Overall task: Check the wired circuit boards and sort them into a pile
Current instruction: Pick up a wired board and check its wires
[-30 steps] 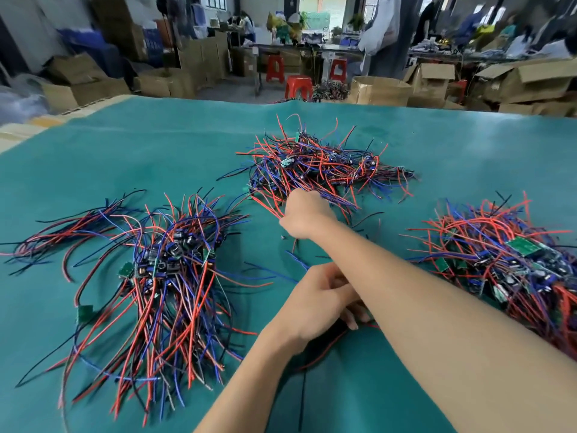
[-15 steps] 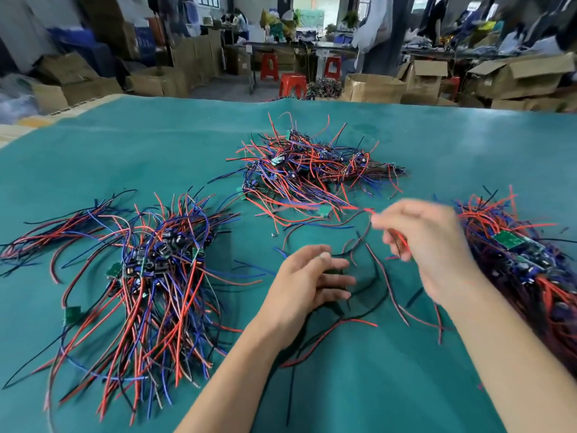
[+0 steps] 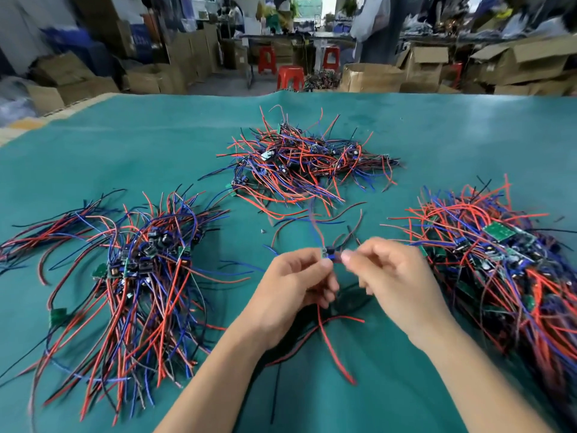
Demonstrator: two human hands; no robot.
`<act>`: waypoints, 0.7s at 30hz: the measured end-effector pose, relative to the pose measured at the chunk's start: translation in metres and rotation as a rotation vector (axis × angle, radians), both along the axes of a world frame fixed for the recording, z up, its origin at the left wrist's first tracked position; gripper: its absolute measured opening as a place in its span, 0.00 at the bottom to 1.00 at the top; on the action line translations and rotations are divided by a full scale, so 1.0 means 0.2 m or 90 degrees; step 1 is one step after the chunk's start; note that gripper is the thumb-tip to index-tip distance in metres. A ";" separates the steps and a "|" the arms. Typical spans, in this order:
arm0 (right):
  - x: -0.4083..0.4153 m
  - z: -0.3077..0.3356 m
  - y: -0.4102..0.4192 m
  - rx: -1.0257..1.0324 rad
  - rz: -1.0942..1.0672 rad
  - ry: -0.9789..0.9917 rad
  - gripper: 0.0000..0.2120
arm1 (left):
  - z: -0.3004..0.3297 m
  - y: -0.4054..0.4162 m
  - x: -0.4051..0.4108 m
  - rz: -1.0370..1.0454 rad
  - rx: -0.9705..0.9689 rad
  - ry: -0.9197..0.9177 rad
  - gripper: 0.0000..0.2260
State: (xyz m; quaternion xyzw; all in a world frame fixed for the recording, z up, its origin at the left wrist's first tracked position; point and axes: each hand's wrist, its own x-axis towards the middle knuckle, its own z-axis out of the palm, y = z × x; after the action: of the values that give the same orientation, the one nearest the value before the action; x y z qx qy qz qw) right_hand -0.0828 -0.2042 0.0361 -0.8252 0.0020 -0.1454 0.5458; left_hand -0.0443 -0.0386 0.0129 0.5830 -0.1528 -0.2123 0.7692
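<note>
Having been pulled from the far pile (image 3: 299, 164), one wired board (image 3: 328, 255) is now pinched between left hand (image 3: 293, 292) and right hand (image 3: 396, 282) fingers, inspection underway.

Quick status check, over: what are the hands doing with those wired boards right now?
Left hand and right hand both pinch one small wired circuit board above the green mat. Three piles around. Nothing in the way.
</note>
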 end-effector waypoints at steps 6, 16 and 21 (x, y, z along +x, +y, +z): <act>0.02 0.00 -0.02 0.318 0.102 0.158 0.14 | 0.01 0.02 -0.02 -0.108 0.079 -0.098 0.14; 0.04 -0.02 -0.02 0.332 -0.068 0.087 0.05 | 0.01 0.03 -0.01 -0.112 0.122 -0.099 0.15; 0.07 0.01 -0.09 0.467 -0.174 0.043 0.08 | 0.02 0.03 -0.01 -0.136 0.153 -0.124 0.14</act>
State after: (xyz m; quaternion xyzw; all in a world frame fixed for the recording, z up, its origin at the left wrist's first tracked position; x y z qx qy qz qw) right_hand -0.0680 -0.2219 0.0378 -0.5717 0.1815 -0.1792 0.7798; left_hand -0.0468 -0.0317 0.0167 0.6691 -0.2612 -0.2518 0.6486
